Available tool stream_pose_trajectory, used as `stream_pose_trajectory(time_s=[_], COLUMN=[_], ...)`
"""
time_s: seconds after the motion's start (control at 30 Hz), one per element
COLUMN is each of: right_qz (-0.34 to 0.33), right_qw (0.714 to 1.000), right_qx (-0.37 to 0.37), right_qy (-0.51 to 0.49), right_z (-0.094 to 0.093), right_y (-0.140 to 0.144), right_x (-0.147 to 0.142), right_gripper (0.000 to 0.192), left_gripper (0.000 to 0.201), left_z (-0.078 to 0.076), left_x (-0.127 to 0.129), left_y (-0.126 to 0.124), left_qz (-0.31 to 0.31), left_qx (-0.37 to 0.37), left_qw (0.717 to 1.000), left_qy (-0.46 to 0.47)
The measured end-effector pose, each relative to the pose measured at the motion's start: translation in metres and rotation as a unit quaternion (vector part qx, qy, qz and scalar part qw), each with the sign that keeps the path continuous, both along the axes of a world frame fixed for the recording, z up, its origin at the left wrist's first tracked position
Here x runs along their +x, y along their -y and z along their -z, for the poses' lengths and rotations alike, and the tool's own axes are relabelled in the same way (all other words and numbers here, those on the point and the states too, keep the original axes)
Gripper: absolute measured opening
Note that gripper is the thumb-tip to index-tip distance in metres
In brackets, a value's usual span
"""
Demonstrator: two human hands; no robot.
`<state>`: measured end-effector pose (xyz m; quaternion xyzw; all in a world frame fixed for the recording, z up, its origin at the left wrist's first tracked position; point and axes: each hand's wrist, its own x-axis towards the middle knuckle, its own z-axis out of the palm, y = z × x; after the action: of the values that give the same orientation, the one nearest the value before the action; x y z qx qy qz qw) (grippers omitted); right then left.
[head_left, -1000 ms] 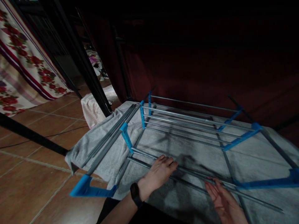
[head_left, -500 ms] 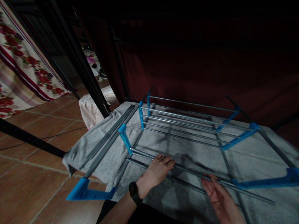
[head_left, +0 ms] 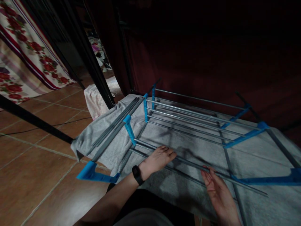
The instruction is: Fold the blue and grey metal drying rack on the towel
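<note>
The rack (head_left: pixel 188 125) lies flat on the grey towel (head_left: pixel 110 141). My left hand (head_left: pixel 157 160) still rests flat on its near rods, my right hand (head_left: pixel 217 191) open beside them, nothing grasped. Only my view has shifted.

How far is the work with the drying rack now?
Done: the rack lies on a grey towel, with many rods fitted between blue brackets. In hand: the left hand and right hand rest on the near rods. Left: loose rods lie beside the frame.
</note>
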<state>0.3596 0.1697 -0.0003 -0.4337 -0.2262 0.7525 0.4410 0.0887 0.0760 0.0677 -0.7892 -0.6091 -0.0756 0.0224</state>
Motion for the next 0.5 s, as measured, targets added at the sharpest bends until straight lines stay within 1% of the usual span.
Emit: stream_pose_trajectory(time_s=[0.1,0.27,0.43,0.5], right_qz=[0.01,-0.005,-0.001,-0.018], right_qw=[1.0,1.0,1.0,0.999], right_qx=[-0.005,0.002,-0.019,-0.019], right_qy=[0.007,0.019,0.024,0.023], right_z=[-0.0007,-0.0031,-0.0054,-0.0046], right_y=[-0.001,-0.0008,0.0019,0.0037], right_x=[-0.0018,-0.0042,-0.007,-0.0076], right_gripper=[0.022,0.025,0.023,0.026], left_gripper=[0.026,0.026,0.028,0.029], left_z=[-0.0009,-0.0003,0.0013,0.0029], left_x=[0.0,-0.0013,-0.0031,-0.0034], left_y=[-0.0009,-0.0021,-0.0023,-0.0024], left_qz=[0.002,0.018,0.023,0.023], left_qx=[0.002,0.002,-0.001,-0.009], left_qw=[1.0,0.999,0.998,0.998], left_qy=[-0.02,-0.048,-0.053,-0.05])
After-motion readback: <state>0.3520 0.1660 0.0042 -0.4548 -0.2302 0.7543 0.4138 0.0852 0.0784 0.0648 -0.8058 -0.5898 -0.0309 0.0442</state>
